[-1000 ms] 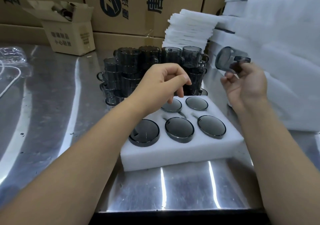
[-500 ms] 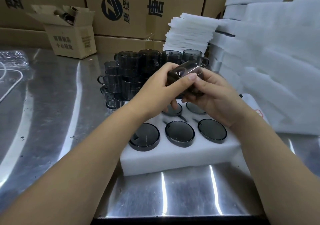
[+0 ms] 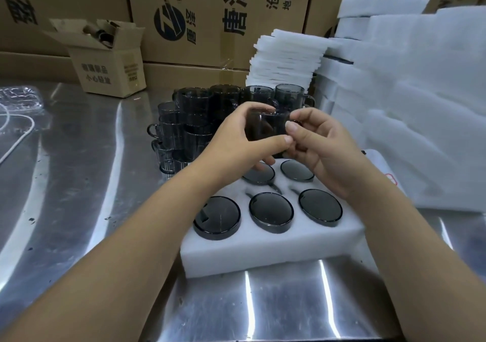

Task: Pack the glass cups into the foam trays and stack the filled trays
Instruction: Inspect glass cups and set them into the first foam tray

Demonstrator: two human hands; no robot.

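A white foam tray point(image 3: 263, 247) lies on the steel table in front of me, with several dark glass cups point(image 3: 271, 211) sunk upside down in its holes. Above the tray's far row, both hands hold one smoky glass cup point(image 3: 265, 128). My left hand point(image 3: 236, 141) grips it from the left, thumb below and fingers over the top. My right hand point(image 3: 323, 152) pinches its right side, where the handle is. The tray's far left hole is hidden behind my hands.
Stacked loose glass cups point(image 3: 194, 120) stand behind the tray. A pile of foam sheets point(image 3: 284, 60) and big foam blocks point(image 3: 420, 104) fill the right. A small open carton point(image 3: 107, 62) sits at the back left, large cartons point(image 3: 210, 15) behind, and a white cord point(image 3: 15, 136) at the far left.
My right hand brought the cup from the right to the middle, and my left hand took hold of it. Both hands now hold it a little higher, above the tray.
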